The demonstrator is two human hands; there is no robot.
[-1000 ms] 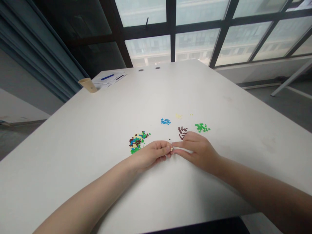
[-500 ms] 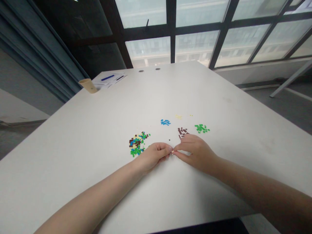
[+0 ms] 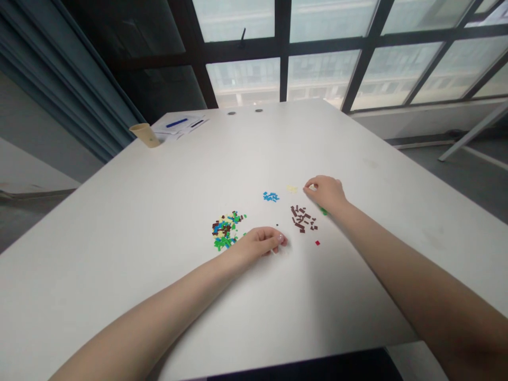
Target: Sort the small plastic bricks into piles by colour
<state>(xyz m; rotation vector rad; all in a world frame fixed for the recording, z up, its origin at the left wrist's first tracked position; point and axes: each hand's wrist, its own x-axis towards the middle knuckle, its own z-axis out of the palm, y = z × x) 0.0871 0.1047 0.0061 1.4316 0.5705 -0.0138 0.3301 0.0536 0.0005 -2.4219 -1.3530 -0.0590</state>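
Head view: two bare forearms are seen reaching across a white table (image 3: 119, 238). The left hand (image 3: 256, 246) is curled, with its fingers bent downward, and is laid on or just above the tabletop, just beside a mixed pile of small plastic bricks (image 3: 226, 231) in green, blue, brown and pale yellow. Whether anything is gripped in it cannot be told, since the fingertips hide what is beneath them. The right hand (image 3: 323, 193) is held farther forward with its fingers partly closed and pointing down. It is placed just beside a small patch of pale yellow bricks (image 3: 292, 189) and over green bricks (image 3: 324, 211), which are mostly hidden by it. Whether a piece is pinched in it cannot be told. Between the hands, a loose group of brown bricks (image 3: 301, 218) is spread, with a red brick (image 3: 317, 243) lying apart just below it. A cluster of blue bricks (image 3: 270, 197) lies to the left of the pale yellow patch. At the far left corner of the table, a tan paper cup (image 3: 145, 135) stands near papers (image 3: 186, 126) with a blue pen (image 3: 177, 123) on them. Dark-framed windows (image 3: 317, 53) are seen beyond the table, and a blue-grey curtain (image 3: 51, 69) hangs at the left.
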